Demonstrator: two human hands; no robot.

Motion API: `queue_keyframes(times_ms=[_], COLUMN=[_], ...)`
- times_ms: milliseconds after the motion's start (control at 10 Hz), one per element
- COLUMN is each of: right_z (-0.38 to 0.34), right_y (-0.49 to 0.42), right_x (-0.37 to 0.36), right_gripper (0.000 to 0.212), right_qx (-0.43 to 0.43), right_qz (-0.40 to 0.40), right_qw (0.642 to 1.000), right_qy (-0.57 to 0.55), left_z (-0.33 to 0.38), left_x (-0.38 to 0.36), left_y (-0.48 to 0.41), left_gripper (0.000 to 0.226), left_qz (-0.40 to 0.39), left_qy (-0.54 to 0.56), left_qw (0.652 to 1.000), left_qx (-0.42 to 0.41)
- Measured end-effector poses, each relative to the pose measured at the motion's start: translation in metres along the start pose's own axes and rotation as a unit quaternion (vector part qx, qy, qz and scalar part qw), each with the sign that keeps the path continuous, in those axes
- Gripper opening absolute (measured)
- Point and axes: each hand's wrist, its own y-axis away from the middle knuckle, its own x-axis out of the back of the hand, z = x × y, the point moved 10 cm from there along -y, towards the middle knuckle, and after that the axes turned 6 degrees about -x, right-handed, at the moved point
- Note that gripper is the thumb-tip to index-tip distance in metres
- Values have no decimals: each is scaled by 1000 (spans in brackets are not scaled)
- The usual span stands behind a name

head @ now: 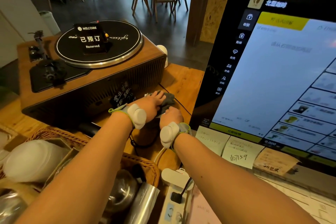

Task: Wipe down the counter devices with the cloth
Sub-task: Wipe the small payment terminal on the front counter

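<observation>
Both your hands meet on the gray cloth (168,101), which lies bunched on the wooden counter (183,80) in the narrow gap between the record player (116,76) and the big touchscreen (283,78). Your right hand (171,115) has its fingers curled down into the near edge of the cloth, grasping it. Your left hand (152,104) lies across the cloth's left side with its fingers reaching over the top; you cannot tell from here whether it pinches the fabric or only presses on it. Each wrist carries a white strapped sensor (138,116). Space is tight: the record player's slatted front stands just to the left, with a small black handwritten sign (121,95) leaning against it right beside your left wrist, and a black cable (182,107) runs over the counter under the cloth's right edge. A black "Reserved" sign (91,39) stands on the platter. Sticky notes (238,152) hang along the screen's lower edge near your right forearm. Closer to you sit a wicker basket (143,164) and a white power strip (174,196).
</observation>
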Motion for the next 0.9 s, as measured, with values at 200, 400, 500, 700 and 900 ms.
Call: queue_keyframes(times_ms=[200, 400, 500, 700, 900], right_z=[1, 10, 4, 2, 1], right_y=[4, 13, 14, 18, 27], right_x=[-2, 4, 7, 7, 14], right_gripper=[35, 36, 35, 33, 34], right_qx=[-6, -47, -52, -51, -65], right_qz=[-14, -6, -14, -27, -25], right_qw=[1000, 995, 994, 996, 992], right_qy=[-16, -86, -92, -74, -106], left_z=[-2, 19, 16, 18, 19], left_x=[0, 6, -5, -18, -9], left_y=[13, 36, 45, 63, 66], left_gripper=[60, 61, 64, 77, 77], left_qz=[53, 101, 126, 118, 119], left_qy=[19, 45, 90, 64, 41], left_qw=[998, 992, 986, 991, 992], left_qx=[-7, -56, -59, -30, -31])
